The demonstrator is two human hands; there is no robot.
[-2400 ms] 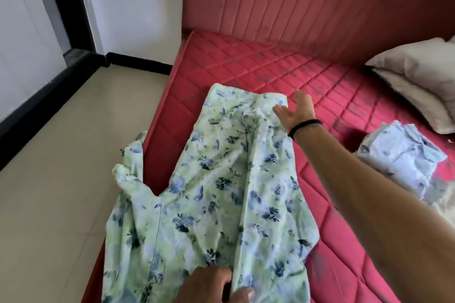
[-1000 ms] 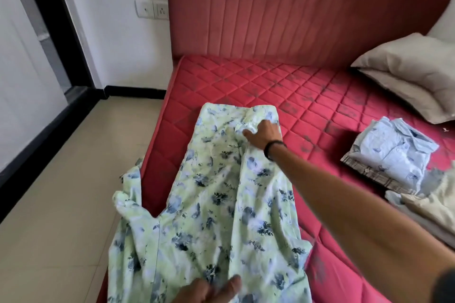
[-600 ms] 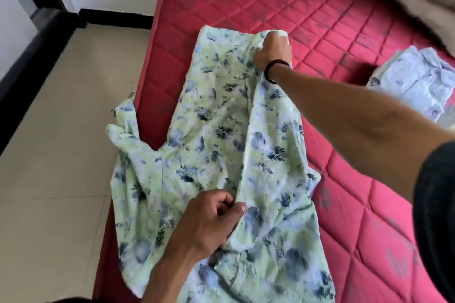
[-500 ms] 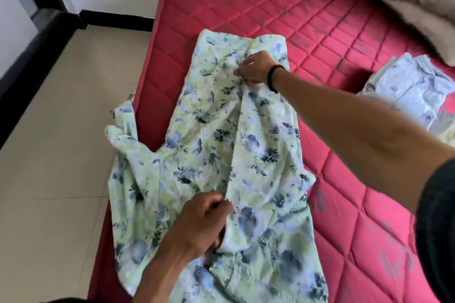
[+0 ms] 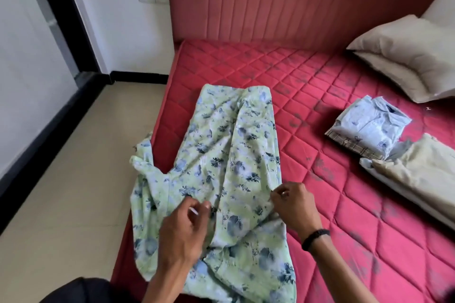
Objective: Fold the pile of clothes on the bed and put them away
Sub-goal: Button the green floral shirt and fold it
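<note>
Item 1: floral garment (image 5: 229, 155), green w/ blue flowers, spread lengthwise on red mattress (image 5: 320, 110), near the bed's left edge; one sleeve hangs off that edge toward the floor.

Item 2: left hand (image 5: 182, 229), my feed shows it low-centre, forearm coming up from the bottom, back of hand to camera. Fingers curled, tips pinching a fold at the garment's middle seam.

Item 3: right hand (image 5: 293, 206), black band on wrist, arm entering from lower right. Fingers bent, gripping the garment's right edge.

Item 4: folded shirts (image 5: 369, 128), light blue on top of a checked one, stacked well right of the garment.

Item 5: beige cloth (image 5: 418, 174), just beside the stack.

Item 6: pillows (image 5: 406, 56), two, by headboard (image 5: 283, 0).
</note>
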